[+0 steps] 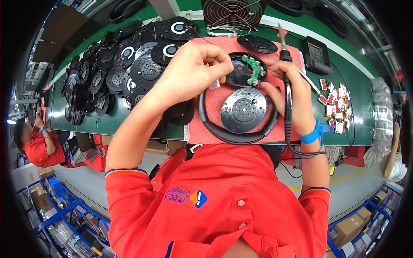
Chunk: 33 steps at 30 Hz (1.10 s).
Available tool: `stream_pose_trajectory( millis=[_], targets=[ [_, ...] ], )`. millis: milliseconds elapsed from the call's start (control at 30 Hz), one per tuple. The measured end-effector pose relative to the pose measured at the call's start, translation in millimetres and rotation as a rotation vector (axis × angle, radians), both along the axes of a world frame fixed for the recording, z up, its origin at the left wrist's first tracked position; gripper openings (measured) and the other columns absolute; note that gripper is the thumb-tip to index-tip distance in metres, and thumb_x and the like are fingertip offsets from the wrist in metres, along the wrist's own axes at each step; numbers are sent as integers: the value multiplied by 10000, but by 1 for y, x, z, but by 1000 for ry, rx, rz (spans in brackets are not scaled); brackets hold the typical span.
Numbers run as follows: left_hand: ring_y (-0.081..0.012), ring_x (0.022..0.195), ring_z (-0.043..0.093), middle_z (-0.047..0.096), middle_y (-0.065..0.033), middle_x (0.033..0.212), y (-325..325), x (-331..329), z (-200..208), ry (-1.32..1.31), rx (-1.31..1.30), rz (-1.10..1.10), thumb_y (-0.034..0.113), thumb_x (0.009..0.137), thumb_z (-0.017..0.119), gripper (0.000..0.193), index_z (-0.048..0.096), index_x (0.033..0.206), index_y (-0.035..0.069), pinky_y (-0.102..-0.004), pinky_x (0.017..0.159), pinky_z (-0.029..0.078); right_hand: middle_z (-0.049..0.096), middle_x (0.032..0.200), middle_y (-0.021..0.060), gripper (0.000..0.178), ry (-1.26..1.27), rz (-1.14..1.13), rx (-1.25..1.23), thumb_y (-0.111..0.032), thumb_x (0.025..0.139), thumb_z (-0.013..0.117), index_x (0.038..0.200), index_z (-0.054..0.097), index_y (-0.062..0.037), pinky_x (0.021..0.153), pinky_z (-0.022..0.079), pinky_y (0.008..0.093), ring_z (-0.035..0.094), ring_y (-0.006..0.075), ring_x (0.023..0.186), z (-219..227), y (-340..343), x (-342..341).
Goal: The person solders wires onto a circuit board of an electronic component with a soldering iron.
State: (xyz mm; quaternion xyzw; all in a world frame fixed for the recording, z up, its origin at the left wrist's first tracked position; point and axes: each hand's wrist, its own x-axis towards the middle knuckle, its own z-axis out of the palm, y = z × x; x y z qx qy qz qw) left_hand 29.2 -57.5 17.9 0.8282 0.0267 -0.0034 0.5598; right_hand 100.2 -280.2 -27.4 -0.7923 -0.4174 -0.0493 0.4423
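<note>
An open black ear cup (234, 79) of a headphone lies on a pink foam mat, with a green circuit board (254, 71) and a thin red wire inside. My left hand (200, 64) pinches at the cup's left rim; what its fingertips hold is too small to make out. A small white piece (214, 84) shows under that hand. My right hand (288, 81) grips a soldering iron (288, 103), its tip pointing up and away from the cup, while its fingers also touch the cup's right side. Nearer me, the black headband (241, 138) curves round a second ear cup (244, 110) with a perforated round plate.
Piled black speaker discs (116, 77) cover the green bench on the left. A fan with a round grille (232, 15) stands behind the mat (206, 137). On the right are a black tray (317, 56), small red-and-silver packs (337, 105) and stacked clear trays (381, 116). Another person (41, 144) sits far left.
</note>
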Motion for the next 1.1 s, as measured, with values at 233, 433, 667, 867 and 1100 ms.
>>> stream_pose_trajectory(
  millis=[233, 433, 667, 867, 1100],
  targets=[
    [-300, 771, 578, 632, -123, 732, 11, 9, -21, -283, 450, -52, 133, 711, 647, 137, 673, 749, 4, -373, 744, 461, 629, 1070, 152, 329, -116, 111, 58, 69, 745, 633, 1048, 548, -27, 780, 501, 342, 630, 312, 931, 4, 20, 4],
    [-265, 1025, 491, 599, -77, 987, -1, 23, -30, -435, 561, -143, 54, 670, 647, 58, 651, 687, -1, -347, 908, 389, 669, 921, 140, 144, -91, -81, 142, -41, 940, 479, 1064, 541, -3, 760, 478, 275, 625, 159, 775, 23, 2, -7],
    [-273, 1096, 468, 593, -89, 1063, 6, 26, -39, -478, 556, -120, 71, 674, 648, 75, 668, 707, 6, -369, 963, 361, 637, 725, 115, 520, -288, 9, 485, -419, 963, 419, 838, 616, 46, 553, 394, 283, 524, 170, 568, 34, -2, -8],
    [-259, 1123, 459, 591, -67, 1107, 7, 25, -41, -411, 470, -154, 97, 689, 661, 92, 686, 743, 27, -359, 977, 349, 566, 586, 52, 450, -170, 47, 449, -351, 946, 469, 699, 614, -4, 452, 304, 268, 423, 135, 486, 29, 10, -15],
    [-254, 1143, 451, 584, -69, 1123, 8, 25, -40, -373, 471, -169, 103, 696, 666, 90, 689, 746, 32, -356, 982, 346, 585, 594, 50, 311, -154, 80, 387, -226, 894, 540, 685, 625, -11, 449, 327, 271, 426, 141, 480, 22, 13, -14]
  ],
)
